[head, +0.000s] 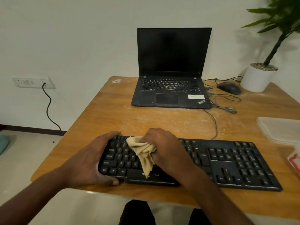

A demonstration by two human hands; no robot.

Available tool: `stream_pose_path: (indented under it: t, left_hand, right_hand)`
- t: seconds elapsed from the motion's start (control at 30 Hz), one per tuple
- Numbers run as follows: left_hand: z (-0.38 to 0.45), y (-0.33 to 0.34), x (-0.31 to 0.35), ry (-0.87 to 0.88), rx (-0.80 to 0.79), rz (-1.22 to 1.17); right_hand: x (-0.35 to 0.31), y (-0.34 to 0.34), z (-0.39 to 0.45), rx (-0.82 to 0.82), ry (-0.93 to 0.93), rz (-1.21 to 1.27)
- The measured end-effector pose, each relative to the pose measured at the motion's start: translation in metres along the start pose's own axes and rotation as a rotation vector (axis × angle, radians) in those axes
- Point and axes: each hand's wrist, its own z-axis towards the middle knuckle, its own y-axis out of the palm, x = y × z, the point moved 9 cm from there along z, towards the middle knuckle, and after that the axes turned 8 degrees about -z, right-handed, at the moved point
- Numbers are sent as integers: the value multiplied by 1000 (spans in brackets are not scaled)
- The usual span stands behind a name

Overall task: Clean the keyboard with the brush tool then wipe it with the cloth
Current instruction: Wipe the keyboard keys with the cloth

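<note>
A: Position of task item?
B: One black keyboard [203, 163], lower centre of frame, lying flat on wooden table [113, 117] near front edge. Partial lettering "NICS" legible below space bar; key legends "Ctrl", "Alt", "Shift" readable at lower left.

A: State of hands?
B: Left hand [90, 161] clamped around left end of keyboard, fingers over far edge, thumb at near edge. Right hand [162, 146] bunched around one tan cloth [144, 153], pressed onto letter keys; loose tail of cloth draped down to space bar, covering part of the lettering.

A: Surroundings?
B: One open laptop [172, 70] at upper centre, screen dark, "ThinkPad" badge on palm rest beside a white sticker. One black mouse [228, 88] to its right, cables trailing. One potted plant [263, 69] at upper right. Stacked clear plastic lids [280, 130] at right edge, count not discernible. One wall socket plate [32, 82] at left, one cord plugged in.
</note>
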Motion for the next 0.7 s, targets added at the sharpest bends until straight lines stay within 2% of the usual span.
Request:
stream_pose_path:
  t: [0.13, 0.4, 0.6, 0.7]
  left_hand:
    - [-1, 0, 0, -13, -4, -12]
    - [-1, 0, -4, -41, -7, -17]
    - [-1, -2, -3, -58, 0, -24]
    - [-1, -2, -2, -68, -1, -17]
  right_hand:
    - [-12, 12, 9, -21, -53, -7]
    - [45, -23, -31, 5, 123, 21]
    - [-20, 5, 2, -13, -22, 45]
    - [-24, 13, 2, -39, -54, 47]
